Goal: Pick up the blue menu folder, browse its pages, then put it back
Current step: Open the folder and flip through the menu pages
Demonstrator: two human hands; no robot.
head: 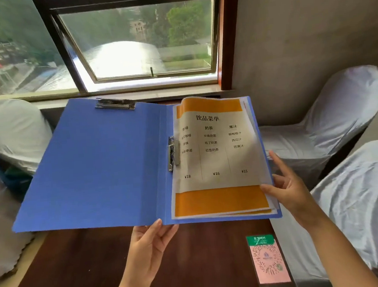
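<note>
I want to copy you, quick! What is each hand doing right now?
Left hand: holds the blue menu folder by its bottom edge.
Right hand: pinches the menu pages at their right edge.

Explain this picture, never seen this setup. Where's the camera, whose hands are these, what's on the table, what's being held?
There is no robot here. A person wears one camera on the head, so you look forward and down at their own two bare hands.

They hold the blue menu folder open over a dark wooden table. The left hand grips its bottom edge near the spine. The right hand pinches the right edge, thumb on the top of the menu pages.

A pink QR code card lies on the table. White-covered chairs stand around, with a window behind.
</note>
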